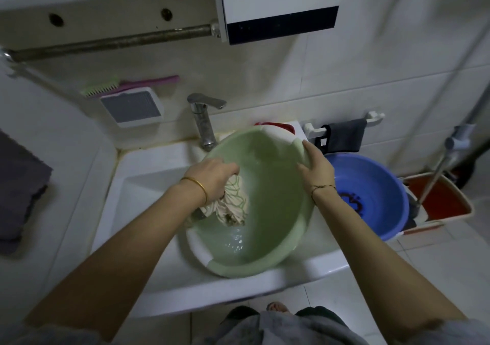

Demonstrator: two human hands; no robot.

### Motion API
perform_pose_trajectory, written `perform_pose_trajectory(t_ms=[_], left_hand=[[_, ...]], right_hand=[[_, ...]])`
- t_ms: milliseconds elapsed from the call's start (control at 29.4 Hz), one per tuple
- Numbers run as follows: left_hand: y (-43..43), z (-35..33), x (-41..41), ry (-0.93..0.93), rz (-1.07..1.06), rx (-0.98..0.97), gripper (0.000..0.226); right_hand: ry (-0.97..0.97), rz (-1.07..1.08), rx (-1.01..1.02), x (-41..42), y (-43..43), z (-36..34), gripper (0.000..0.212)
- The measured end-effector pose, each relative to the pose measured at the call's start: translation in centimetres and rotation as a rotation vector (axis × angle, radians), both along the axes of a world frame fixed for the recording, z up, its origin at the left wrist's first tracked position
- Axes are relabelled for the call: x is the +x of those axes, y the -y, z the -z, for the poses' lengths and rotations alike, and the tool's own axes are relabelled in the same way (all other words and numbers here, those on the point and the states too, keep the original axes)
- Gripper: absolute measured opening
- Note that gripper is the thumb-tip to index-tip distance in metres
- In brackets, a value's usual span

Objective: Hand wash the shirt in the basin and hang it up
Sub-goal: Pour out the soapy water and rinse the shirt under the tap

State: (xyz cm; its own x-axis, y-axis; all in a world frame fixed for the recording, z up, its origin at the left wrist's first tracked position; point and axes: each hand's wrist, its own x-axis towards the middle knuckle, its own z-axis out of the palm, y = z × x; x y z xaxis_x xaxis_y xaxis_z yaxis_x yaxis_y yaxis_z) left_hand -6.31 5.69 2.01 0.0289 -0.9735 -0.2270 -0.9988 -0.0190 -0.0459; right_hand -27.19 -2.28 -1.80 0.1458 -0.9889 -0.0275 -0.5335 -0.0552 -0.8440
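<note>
A pale green basin (275, 212) stands tilted in the white sink (148, 191), its right side raised. My right hand (316, 169) grips the basin's right rim. My left hand (214, 177) grips a bunched wet shirt (234, 204), cream with green line patterns, held against the basin's left inner wall. A little water with bubbles lies at the basin's lower part.
A chrome tap (204, 122) stands behind the basin. A blue basin (376, 185) sits on the floor at right, beside a red mop bucket (445, 201). A metal rail (111, 41) runs overhead. A dark cloth hangs on a small wall bar (344, 135).
</note>
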Motion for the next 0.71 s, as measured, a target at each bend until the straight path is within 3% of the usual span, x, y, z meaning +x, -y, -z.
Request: perform_pose_trajectory(t_ms=[714], left_hand=[[0.9, -2.1, -0.9, -0.028, 0.120, -0.206, 0.040]], right_hand=[[-0.195, -0.153, -0.348, 4.0, -2.7, -9.0, 0.042]])
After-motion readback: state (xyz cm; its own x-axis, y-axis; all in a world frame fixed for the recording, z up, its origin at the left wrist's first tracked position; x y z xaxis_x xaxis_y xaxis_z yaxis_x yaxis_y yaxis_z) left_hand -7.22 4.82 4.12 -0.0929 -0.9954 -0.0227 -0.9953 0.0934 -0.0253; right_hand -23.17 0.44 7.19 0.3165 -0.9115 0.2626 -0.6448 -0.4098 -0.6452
